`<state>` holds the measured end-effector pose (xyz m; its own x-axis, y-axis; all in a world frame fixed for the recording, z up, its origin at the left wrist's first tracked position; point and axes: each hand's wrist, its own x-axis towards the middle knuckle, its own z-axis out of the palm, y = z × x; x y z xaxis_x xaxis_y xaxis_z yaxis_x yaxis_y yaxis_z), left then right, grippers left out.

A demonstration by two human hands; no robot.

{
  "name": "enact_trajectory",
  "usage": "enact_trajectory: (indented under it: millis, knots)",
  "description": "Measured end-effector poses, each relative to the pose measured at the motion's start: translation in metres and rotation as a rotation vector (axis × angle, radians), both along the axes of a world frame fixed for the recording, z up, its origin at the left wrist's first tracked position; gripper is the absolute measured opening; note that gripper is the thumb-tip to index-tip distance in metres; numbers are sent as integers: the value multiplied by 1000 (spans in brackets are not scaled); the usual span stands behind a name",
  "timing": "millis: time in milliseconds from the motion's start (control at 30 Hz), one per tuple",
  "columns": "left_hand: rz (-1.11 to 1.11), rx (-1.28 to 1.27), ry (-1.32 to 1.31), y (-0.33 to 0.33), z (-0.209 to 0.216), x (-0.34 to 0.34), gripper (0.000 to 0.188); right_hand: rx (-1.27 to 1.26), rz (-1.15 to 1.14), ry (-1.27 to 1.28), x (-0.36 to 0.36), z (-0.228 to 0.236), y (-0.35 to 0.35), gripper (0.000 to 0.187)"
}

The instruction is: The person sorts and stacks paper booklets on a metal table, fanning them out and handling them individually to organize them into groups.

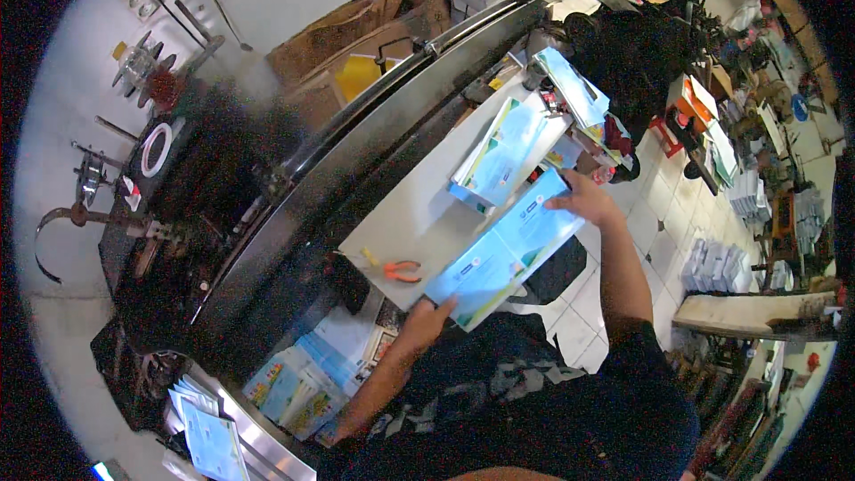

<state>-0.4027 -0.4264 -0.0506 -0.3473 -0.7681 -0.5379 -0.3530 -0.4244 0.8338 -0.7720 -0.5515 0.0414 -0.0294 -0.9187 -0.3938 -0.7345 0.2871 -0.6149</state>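
Note:
An unfolded light-blue printed cover sheet (506, 249), with a fold line across its middle and green along its edge, is stretched between my two hands. My left hand (427, 322) grips its near left corner, fingers closed on it. At the far right end my right hand (588, 199) pinches the other corner. Just beyond the sheet, a stack of similar light-blue booklets (505, 153) lies on a pale tabletop (401, 223). Orange-handled pliers (402, 272) rest on that tabletop near my left hand.
A long dark metal machine beam (356, 142) runs diagonally along the left. More blue booklets (572, 89) are stacked at the table's far end. Printed sheets (307, 383) lie at lower left. White paper stacks (717, 265) stand on the tiled floor at right.

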Motion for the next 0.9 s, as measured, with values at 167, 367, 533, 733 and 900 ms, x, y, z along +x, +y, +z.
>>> enact_trajectory:
  millis: [167,367,533,733,900]
  knots:
    - [291,32,196,-86,-19,-95,55,-95,28,-148,-61,-19,-116,63]
    - [422,113,252,-165,-74,-154,45,-56,194,-112,-105,-82,-242,67]
    - [591,326,249,-191,-111,-174,42,17,195,-215,-105,-148,-277,69]
    - [598,403,187,-196,-116,-179,43,-124,203,-94,-122,-193,-279,82]
    - [523,353,25,-199,-78,-186,52,-229,46,22,-116,-188,-256,87]
